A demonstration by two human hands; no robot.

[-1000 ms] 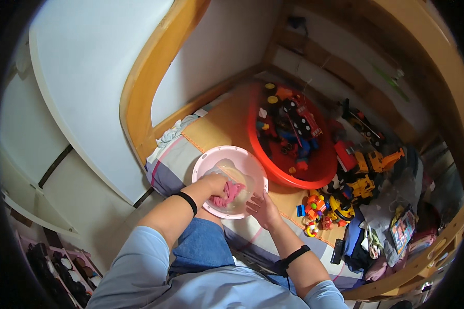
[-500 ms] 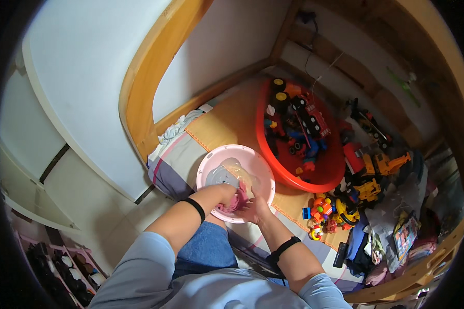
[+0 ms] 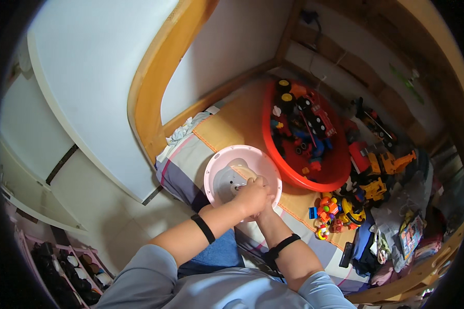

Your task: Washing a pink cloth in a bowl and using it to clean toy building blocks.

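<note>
A pink round basin (image 3: 216,166) with water in it stands on the bedding in front of me, and a small dark-eyed face pattern shows at its bottom. Over its near right side my left hand (image 3: 255,194) and my right hand (image 3: 266,206) are pressed together, fingers closed. The pink cloth from the earlier frame no longer shows in the water; bunched between my two hands, it is hidden by them. Both forearms wear black bands, and my left forearm crosses the basin's near rim.
A large red tub (image 3: 314,184) of toy vehicles touches the basin's far right side. Several small toys (image 3: 329,208), yellow construction trucks (image 3: 374,189) and a heap of clothes and bags (image 3: 392,242) lie to the right. A curved wooden bed frame (image 3: 144,108) rises at left.
My left hand has lifted from the water and moved right to meet my right hand. The pink cloth has gone out of sight between them. The view has shifted slightly.
</note>
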